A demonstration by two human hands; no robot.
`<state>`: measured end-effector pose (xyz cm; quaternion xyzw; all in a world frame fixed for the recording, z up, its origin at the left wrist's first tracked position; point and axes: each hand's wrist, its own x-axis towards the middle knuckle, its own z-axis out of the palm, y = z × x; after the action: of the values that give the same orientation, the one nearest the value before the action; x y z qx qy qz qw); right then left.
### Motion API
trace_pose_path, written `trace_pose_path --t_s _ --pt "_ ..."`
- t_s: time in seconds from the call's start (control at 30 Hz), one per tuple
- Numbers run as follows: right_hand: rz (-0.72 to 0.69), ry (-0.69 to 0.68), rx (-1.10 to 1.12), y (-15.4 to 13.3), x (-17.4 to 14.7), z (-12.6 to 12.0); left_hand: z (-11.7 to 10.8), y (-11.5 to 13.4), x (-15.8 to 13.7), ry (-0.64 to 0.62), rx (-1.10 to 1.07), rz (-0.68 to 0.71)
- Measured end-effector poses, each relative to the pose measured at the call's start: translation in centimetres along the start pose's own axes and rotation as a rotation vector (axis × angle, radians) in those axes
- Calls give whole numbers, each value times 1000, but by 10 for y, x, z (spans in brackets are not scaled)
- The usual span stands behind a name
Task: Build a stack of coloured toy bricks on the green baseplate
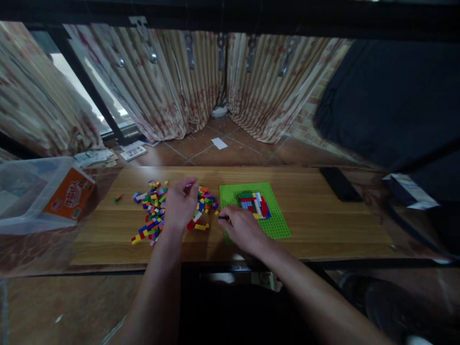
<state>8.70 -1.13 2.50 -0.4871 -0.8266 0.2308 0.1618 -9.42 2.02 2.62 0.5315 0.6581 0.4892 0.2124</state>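
A loose pile of small coloured toy bricks (pixel 153 211) is spread over the left half of the wooden table. Above its right part is my left hand (pixel 179 203), fingers curled in a pinch around a small reddish brick (pixel 190 185), partly hidden. My right hand (pixel 244 227) pinches a dark blue toy brick (pixel 223 217) between thumb and fingers, near the pile's right edge. Its wrist side covers the lower left of a green baseplate (pixel 278 223). On that plate sits a low multicoloured brick build (pixel 256 205) with red, white, blue, green and yellow parts.
A black phone-like slab (pixel 340 184) lies at the right of the wooden table (pixel 309 230). Left of the table is a clear plastic bin (pixel 32 191) with an orange label. Curtains (pixel 172 86) hang beyond. A small green and red piece (pixel 118 198) lies apart.
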Motion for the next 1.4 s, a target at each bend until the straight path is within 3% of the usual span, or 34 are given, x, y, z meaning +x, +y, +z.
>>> trace_pose_path --t_s 0.17,0.3,0.7,1.13,1.4 --pt "180 241 142 47 -21 -45 7 6 -2 -56 91 22" --pt "358 277 86 83 -40 -66 10 7 -2 -81 108 37" --pt "444 239 -135 93 -44 -38 18 6 -1 -105 171 74" --pt "416 225 69 101 -42 -41 16 5 -2 -133 197 69" --pt "477 232 119 113 -41 -46 15 4 -2 -150 212 54"
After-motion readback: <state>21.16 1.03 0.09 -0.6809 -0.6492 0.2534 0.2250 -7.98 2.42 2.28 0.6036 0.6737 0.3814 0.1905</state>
